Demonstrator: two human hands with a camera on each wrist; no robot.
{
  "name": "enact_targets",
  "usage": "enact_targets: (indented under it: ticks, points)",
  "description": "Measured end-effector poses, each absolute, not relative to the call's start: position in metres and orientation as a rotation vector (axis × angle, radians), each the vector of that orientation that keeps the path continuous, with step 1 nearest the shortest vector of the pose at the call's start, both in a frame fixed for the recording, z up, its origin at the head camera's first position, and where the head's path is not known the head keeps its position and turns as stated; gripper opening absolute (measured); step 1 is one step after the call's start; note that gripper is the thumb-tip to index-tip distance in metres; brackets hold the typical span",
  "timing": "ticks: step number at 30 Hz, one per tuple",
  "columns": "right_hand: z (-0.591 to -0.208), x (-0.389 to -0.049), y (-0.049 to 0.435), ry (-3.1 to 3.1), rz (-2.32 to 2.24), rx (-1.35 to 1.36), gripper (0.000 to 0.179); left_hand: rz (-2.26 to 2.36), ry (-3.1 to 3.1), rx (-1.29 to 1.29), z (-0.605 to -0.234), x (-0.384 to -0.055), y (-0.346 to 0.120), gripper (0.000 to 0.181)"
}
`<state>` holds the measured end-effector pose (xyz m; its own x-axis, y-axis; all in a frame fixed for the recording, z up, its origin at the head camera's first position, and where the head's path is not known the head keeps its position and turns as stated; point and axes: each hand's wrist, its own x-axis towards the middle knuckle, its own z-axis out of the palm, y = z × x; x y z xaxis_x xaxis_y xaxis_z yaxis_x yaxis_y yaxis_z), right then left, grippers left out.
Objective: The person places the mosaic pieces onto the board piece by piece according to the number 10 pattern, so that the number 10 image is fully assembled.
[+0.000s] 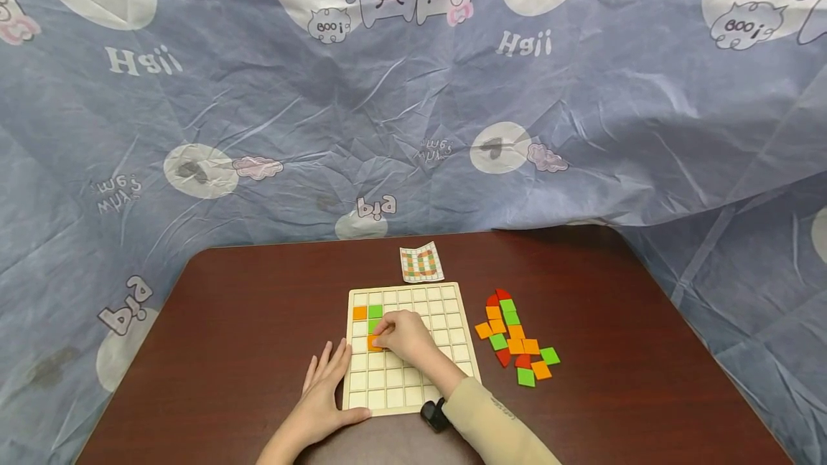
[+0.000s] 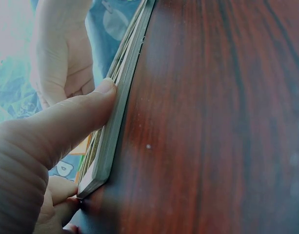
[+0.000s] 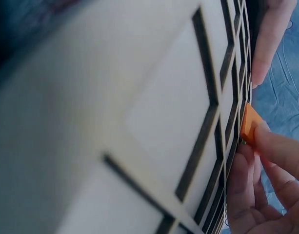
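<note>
Board [image 1: 395, 379] sits on surface [image 1: 245, 321], wide margin left; loose tiles [image 1: 515, 346] right. Right hand [image 1: 405, 336] pinches orange tile [image 1: 371, 342] at second-left column; left hand [image 1: 323, 400], fingers extended, touches left and near edges.

Right hand [image 1: 405, 336] hides part of the board [image 1: 395, 379]; card pattern [image 1: 421, 262] too small to tell; sleeve [image 1: 494, 428] cut off at bottom edge.

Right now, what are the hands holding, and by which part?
The right hand pinches an orange tile by one side, thumb against fingers. The left hand just touches the board at its edges.
</note>
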<state>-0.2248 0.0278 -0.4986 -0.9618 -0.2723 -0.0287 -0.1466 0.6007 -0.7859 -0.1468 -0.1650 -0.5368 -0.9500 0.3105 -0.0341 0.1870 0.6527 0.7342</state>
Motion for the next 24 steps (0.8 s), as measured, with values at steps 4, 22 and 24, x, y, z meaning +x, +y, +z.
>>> enact_targets:
  ticks: [4, 22, 24]
  points:
    - [-0.500, -0.225, 0.026, 2.744, -1.222, -0.364, 0.004, 1.176, 2.734, 0.423, -0.538, -0.147, -0.165, 0.115]
    - [-0.492, -0.224, 0.043, 2.601, -1.380, -0.278, 0.005, 1.179, 2.734, 0.435, -0.540, -0.146, -0.165, 0.115]
    - [-0.486, -0.227, 0.051, 2.549, -1.439, -0.239, 0.006, 1.189, 2.730, 0.436, -0.540, -0.146, -0.166, 0.115]
